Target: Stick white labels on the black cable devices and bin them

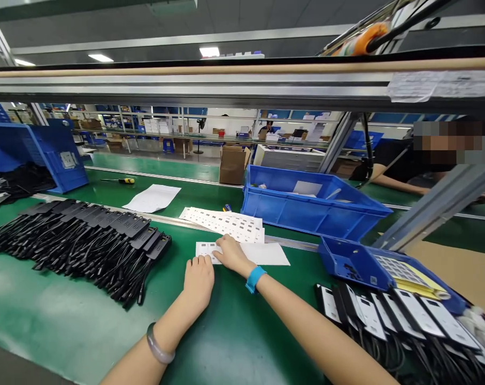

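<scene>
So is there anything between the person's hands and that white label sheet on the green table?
Nothing visible. The right hand already rests its fingers on the label sheet, and the left hand lies at the sheet's near left corner. The black cable adapters lie off to the left, clear of both hands.

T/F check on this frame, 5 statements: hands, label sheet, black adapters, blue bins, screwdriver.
1. Both hands rest on the green mat. True: the left hand and the right hand lie at the label sheet.
2. The right hand holds a screwdriver. False: the screwdriver lies far off on the mat, untouched.
3. The black adapters lie in a row left of the hands. True.
4. The large blue bin is packed full of adapters. False: it looks mostly empty, with a white sheet inside.
5. The right wrist wears a blue wristband. True.
</scene>
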`<state>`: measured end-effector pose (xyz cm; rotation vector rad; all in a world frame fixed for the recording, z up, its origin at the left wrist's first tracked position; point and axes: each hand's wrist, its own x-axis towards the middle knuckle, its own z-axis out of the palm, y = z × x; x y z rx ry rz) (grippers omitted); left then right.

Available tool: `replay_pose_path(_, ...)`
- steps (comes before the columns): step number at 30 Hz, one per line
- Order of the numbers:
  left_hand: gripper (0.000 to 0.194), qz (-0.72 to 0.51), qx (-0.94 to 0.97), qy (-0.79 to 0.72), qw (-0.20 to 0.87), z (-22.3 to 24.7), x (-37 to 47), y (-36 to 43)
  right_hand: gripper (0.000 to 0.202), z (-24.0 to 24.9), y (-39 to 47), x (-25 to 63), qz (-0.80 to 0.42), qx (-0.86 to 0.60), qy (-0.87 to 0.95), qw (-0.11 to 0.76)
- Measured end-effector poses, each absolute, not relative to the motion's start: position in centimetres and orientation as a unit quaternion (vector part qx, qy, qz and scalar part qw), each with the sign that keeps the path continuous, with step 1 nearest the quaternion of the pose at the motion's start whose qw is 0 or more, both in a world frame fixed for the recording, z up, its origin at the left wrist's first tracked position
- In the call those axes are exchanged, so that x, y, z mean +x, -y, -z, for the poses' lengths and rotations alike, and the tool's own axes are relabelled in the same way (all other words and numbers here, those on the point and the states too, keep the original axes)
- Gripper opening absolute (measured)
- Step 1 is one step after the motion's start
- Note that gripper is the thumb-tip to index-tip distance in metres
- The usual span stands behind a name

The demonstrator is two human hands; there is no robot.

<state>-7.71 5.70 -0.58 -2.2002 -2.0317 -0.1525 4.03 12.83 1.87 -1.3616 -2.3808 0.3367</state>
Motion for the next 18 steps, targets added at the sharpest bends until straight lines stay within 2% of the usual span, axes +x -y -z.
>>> replay_pose_path(3, 0.022, 0.051, -0.728, 0.681, 0.066, 0.3, -7.7, -5.6, 0.009, -2.4, -11.9, 4.5, -0.127, -0.454, 0.85, 0.236)
replay_pose_path(6, 0.016, 0.049, -0.724, 0.685, 0.062, -0.3, -7.7, -5.6, 0.016, -3.5, -11.2, 5.1, -0.14, -0.422, 0.85, 0.282)
replay_pose_path(12, 0.031, 0.081, -0.658, 0.741, 0.105, -4.1, -10.5, -5.5, 0.019, -7.2, -7.3, 9.7, -0.206, -0.396, 0.773, 0.451)
replay_pose_path(15, 0.035, 0.114, -0.573, 0.798, 0.146, -6.3, -13.6, -5.0, 0.026, -7.9, -4.7, 12.5, -0.239, -0.418, 0.731, 0.483)
replay_pose_path(18, 0.024, 0.136, -0.509, 0.837, 0.145, -7.2, -16.6, -4.5, 0.031, -7.0, -3.2, 14.2, -0.257, -0.438, 0.702, 0.499)
